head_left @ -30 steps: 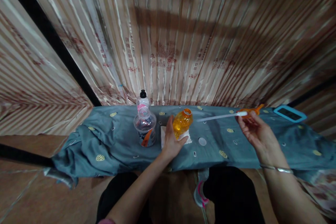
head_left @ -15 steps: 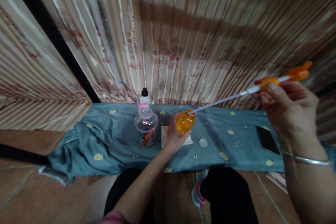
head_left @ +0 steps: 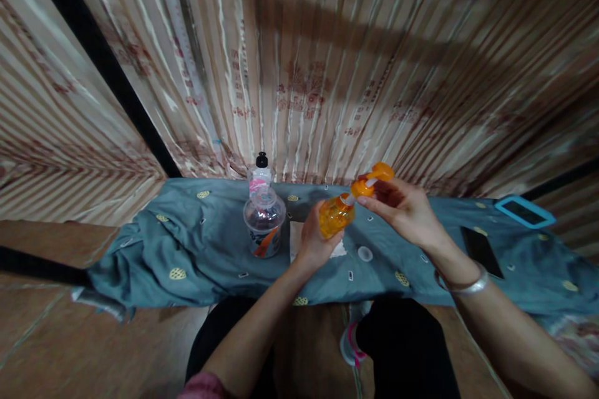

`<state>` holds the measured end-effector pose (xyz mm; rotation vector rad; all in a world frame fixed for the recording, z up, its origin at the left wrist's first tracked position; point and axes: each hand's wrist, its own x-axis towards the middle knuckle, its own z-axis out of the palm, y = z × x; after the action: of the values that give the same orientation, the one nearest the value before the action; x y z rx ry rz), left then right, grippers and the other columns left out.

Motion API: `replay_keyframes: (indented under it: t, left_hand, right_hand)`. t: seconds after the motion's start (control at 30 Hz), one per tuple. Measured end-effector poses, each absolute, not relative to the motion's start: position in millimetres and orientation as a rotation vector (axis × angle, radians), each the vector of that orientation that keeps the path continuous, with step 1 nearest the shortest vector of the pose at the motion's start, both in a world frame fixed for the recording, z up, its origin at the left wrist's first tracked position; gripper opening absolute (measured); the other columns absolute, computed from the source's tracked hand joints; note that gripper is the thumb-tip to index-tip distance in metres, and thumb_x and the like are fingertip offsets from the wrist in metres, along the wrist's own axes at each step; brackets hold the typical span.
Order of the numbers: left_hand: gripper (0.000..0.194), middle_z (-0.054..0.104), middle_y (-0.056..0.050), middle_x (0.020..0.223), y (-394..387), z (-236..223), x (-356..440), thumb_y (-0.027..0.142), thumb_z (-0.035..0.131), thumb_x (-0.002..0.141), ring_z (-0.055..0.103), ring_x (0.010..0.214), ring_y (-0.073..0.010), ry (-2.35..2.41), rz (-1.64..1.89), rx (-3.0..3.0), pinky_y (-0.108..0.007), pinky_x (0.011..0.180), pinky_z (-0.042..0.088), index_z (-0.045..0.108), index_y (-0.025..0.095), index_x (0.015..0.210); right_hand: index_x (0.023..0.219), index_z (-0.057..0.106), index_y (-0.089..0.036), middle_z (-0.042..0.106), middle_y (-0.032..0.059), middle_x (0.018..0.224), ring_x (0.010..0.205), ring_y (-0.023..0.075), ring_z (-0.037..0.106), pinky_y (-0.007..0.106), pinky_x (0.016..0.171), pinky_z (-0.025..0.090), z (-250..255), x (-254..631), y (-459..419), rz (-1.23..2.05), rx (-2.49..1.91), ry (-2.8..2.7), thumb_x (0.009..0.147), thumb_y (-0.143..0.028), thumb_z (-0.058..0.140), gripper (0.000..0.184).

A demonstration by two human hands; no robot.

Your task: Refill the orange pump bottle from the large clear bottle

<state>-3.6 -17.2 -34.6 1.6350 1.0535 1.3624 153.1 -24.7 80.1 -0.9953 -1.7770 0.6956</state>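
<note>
In the head view, the left hand (head_left: 314, 238) is gripping the orange bottle (head_left: 340, 218), with fingers wrapping around its side. The bottle is leaning, its mouth pointing up and right, toward the right hand (head_left: 409, 209). The right hand is pinching the orange pump (head_left: 362, 188), and its white stem is going into the mouth. The pump is slanting the same way, so the two are making one long, tilted line between the hands.

Under the left hand, a paper (head_left: 296, 242) is lying partly covered. Just left of that grip, a clear cup (head_left: 264, 230) is standing close by, partly blocking a black-capped bottle (head_left: 261, 173) behind it. Below the pump, a white disc (head_left: 365, 254) is lying. Right of the right hand, a phone (head_left: 482, 252) and a blue-framed thing (head_left: 525, 211) are resting on the cloth (head_left: 210, 255).
</note>
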Motion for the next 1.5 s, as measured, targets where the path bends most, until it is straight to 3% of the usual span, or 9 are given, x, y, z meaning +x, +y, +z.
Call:
replay_keyframes:
  t: [0.2,0.37,0.87,1.17,1.3,1.4,1.5]
  left_hand:
    - [0.066,0.057,-0.008,0.12,-18,-35,-4,0.016,0.071,0.066,0.057,0.11,-0.0245,1.068,1.34,1.654,-0.043,0.094,0.047,0.038,0.022,0.123]
    - [0.067,0.056,-0.008,0.124,-18,-35,-3,0.016,0.071,0.067,0.056,0.113,-0.0252,1.101,1.32,1.653,-0.044,0.095,0.047,0.037,0.022,0.124]
    - [0.065,0.057,-0.007,0.121,-18,-34,-4,0.016,0.07,0.067,0.057,0.111,-0.0242,1.085,1.334,1.665,-0.043,0.094,0.047,0.038,0.023,0.123]
    - [0.066,0.056,-0.009,0.124,-17,-38,-3,0.018,0.07,0.067,0.055,0.114,-0.0251,1.077,1.336,1.653,-0.044,0.095,0.047,0.037,0.02,0.124]
    - [0.066,0.057,-0.008,0.122,-17,-39,-3,0.018,0.071,0.067,0.056,0.112,-0.0246,1.07,1.357,1.661,-0.044,0.095,0.046,0.038,0.022,0.124]
    - [0.067,0.056,-0.009,0.123,-17,-40,-3,0.018,0.071,0.066,0.055,0.113,-0.0257,1.07,1.346,1.639,-0.045,0.095,0.046,0.038,0.022,0.124]
    - [0.067,0.055,-0.011,0.125,-18,-40,-3,0.018,0.071,0.067,0.054,0.116,-0.0266,1.069,1.338,1.627,-0.046,0.097,0.045,0.038,0.021,0.125]
  right_hand:
    - [0.106,0.063,-0.022,0.06,0.0036,0.108,0.099,0.0234,0.057,0.035,0.09,0.047,68,153,-16,0.674,-1.013,-1.87,0.083,-0.035,0.072,0.028]
    - [0.102,0.064,-0.021,0.061,0.0044,0.103,0.098,0.0252,0.057,0.04,0.091,0.045,58,154,-10,0.706,-1.047,-1.848,0.079,-0.038,0.075,0.03]
    - [0.105,0.065,-0.025,0.061,0.0006,0.102,0.095,0.0183,0.059,0.029,0.09,0.046,53,153,-8,0.819,-0.945,-1.819,0.079,-0.033,0.076,0.029]
    - [0.109,0.06,-0.019,0.061,0.0034,0.1,0.09,0.0218,0.059,0.036,0.087,0.047,42,150,-8,0.618,-1.052,-1.78,0.077,-0.034,0.077,0.04]
    - [0.119,0.053,-0.02,0.056,0.0053,0.111,0.102,0.0231,0.055,0.035,0.093,0.045,49,152,-10,0.773,-1.026,-1.834,0.076,-0.035,0.078,0.052]
    - [0.122,0.053,-0.021,0.053,0.0053,0.117,0.109,0.0216,0.051,0.033,0.098,0.041,54,154,-11,0.958,-0.973,-1.888,0.083,-0.035,0.072,0.046]
    - [0.111,0.058,-0.02,0.056,0.0052,0.112,0.105,0.0215,0.053,0.034,0.095,0.042,49,152,-9,0.938,-0.985,-1.864,0.084,-0.037,0.069,0.034]
